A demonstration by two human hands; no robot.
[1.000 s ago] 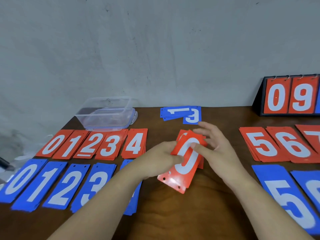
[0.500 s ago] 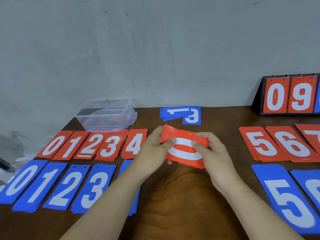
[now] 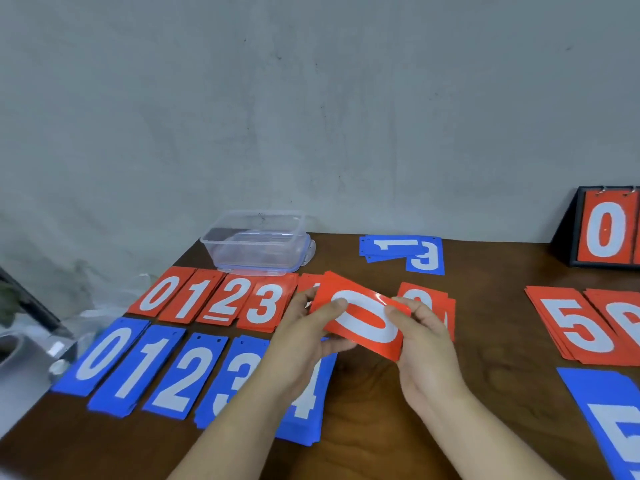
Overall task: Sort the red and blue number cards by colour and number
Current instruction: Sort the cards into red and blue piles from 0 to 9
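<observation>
A red 0 card (image 3: 363, 320) is held sideways above the table between both hands. My left hand (image 3: 304, 337) pinches its left end and my right hand (image 3: 422, 344) pinches its right end. Behind my right hand a small stack of red cards (image 3: 433, 303) lies on the table. On the left, red piles 0 (image 3: 161, 292), 1, 2 and 3 (image 3: 266, 303) lie in a row, with a red 4 mostly hidden by the held card. Below them lie blue piles 0 (image 3: 100, 355), 1, 2, 3 and 4 (image 3: 308, 407).
A clear plastic box (image 3: 256, 240) stands at the back left. Loose blue cards (image 3: 401, 251) lie at the back centre. Red piles 5 (image 3: 575, 327) and 6, and a blue 5 (image 3: 616, 424), lie on the right. A scoreboard stand (image 3: 606, 230) sits at the back right.
The red 0 card has been lifted off the red stack and turned sideways; the rest of the stack now lies on the table behind my right hand. The view has shifted left.
</observation>
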